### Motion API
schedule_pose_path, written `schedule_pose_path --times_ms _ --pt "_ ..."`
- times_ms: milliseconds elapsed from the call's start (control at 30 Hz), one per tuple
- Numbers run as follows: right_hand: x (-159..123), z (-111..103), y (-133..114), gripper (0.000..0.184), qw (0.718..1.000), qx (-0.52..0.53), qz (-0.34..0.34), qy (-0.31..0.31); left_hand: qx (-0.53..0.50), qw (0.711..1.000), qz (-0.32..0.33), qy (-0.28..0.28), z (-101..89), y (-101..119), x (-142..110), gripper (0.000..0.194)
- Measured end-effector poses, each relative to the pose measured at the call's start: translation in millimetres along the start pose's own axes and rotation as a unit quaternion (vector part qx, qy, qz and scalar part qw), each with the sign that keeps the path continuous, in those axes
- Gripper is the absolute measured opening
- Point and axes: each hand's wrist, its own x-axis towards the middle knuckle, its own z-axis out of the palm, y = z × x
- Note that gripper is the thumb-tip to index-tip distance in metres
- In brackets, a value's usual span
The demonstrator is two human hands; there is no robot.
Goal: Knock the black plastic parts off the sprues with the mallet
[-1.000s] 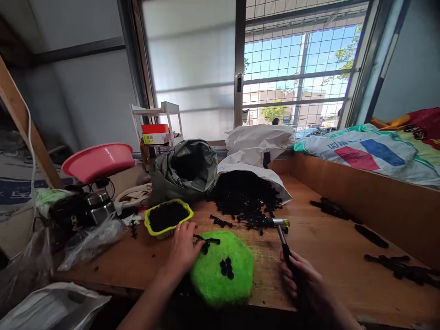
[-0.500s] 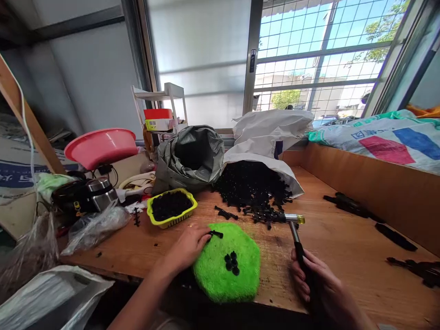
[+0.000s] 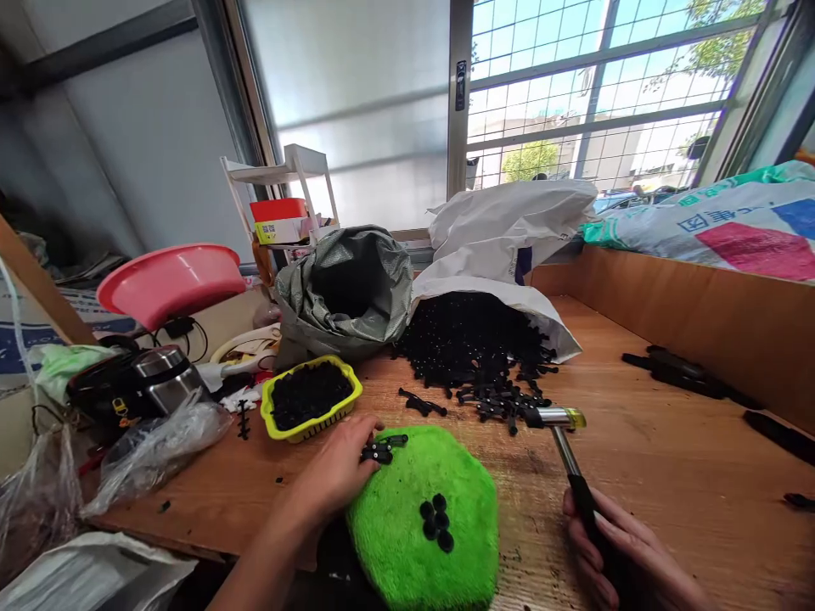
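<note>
My left hand (image 3: 337, 467) is closed around several small black rod-like pieces (image 3: 382, 448) at the far left edge of a fuzzy green pad (image 3: 407, 518). A cluster of several round black parts (image 3: 436, 523) lies on the pad, apart from that hand. To the right, my right hand (image 3: 615, 543) grips the black handle of a hammer (image 3: 576, 475). The hammer's head, metal with a yellowish clear tip, is up beside loose black pieces (image 3: 503, 399) on the table. My fingers partly hide the pieces in the left hand.
Behind the pad stands a yellow basket (image 3: 356, 386) filled with black parts. A heap of black pieces (image 3: 471, 331) spills from a white sack (image 3: 560, 327), beside an open grey bag (image 3: 286, 305). Plastic bags and a steel flask (image 3: 169, 378) crowd the left; a wooden board (image 3: 700, 284) edges the right.
More of the black pieces in my left hand now show. My right hand and the hammer sit farther right in view, and the whole view has shifted slightly.
</note>
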Motion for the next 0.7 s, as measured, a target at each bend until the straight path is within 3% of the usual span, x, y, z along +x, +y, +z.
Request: schedule_pose_path --times_ms 100,233,367,467,700 --pt "-1 3 -2 0.031 1.000 -0.007 0.001 -0.001 -0.045 0.999 0.000 0.003 5.0 9 -5 0.028" --pt "-1 3 -4 0.033 1.000 -0.014 0.002 -0.002 -0.176 0.982 -0.071 -0.012 21.4 18 -16 0.040" --pt "-3 6 -7 0.034 1.000 -0.020 0.006 0.004 -0.368 0.916 -0.155 -0.032 32.8 21 -23 0.047" --pt "-4 11 -10 0.034 1.000 -0.023 0.007 0.007 -0.442 0.870 -0.212 -0.054 32.2 25 -24 0.042" --pt "-5 13 -10 0.034 0.999 -0.031 0.008 0.010 -0.480 0.835 -0.265 -0.035 30.4 34 -25 0.028"
